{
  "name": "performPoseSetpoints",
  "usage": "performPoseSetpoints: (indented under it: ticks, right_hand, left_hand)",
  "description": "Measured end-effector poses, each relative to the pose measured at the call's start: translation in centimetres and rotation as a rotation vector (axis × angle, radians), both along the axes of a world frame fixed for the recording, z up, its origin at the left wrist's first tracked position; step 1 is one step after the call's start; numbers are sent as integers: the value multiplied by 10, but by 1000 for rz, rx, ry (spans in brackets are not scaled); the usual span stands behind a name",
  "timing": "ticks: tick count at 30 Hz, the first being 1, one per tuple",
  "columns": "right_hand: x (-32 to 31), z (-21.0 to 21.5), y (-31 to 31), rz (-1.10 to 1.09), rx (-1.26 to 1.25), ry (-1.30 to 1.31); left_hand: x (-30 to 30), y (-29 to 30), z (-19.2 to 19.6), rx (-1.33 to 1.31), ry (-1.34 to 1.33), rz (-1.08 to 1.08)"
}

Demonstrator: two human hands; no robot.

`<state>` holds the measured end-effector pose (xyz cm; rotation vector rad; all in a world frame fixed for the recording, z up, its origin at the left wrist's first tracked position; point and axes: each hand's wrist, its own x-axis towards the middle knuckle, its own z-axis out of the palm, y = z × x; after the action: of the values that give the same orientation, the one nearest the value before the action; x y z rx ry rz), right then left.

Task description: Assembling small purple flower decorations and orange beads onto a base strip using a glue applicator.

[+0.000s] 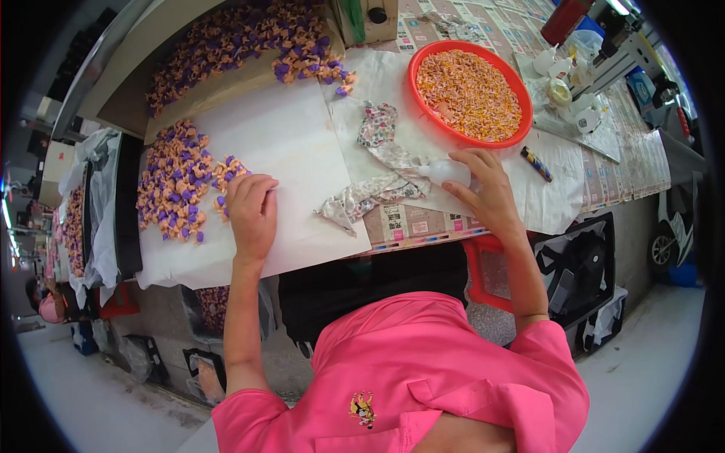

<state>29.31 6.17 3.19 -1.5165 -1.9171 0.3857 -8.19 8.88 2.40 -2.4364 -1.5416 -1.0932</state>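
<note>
My left hand [251, 211] rests knuckles-down on a white paper sheet [291, 151], its curled fingers touching a small heap of purple and orange pieces [175, 181]. My right hand [483, 189] is closed around a small white plastic bottle [447, 172] lying on the table, next to a crumpled floral cloth [377, 162]. A round red basin [472, 53] filled with small orange and yellow pieces stands beyond the right hand.
A larger pile of purple and orange pieces [242, 38] lies on cardboard at the back left. White bottles and cups [563, 79] stand at the far right, a dark pen-like stick [536, 163] beside the basin. A red stool [483, 264] stands under the table edge.
</note>
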Motion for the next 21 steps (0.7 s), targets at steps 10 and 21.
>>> performPoseSetpoints:
  ticks: [10,21]
  right_hand:
    - [13,-6,13,45,-49,4]
    - [-2,-9,-7,66,-56,252]
  left_hand:
    - [30,27,14,120,82,40]
    - [98,151,-5,-88,-79,-20]
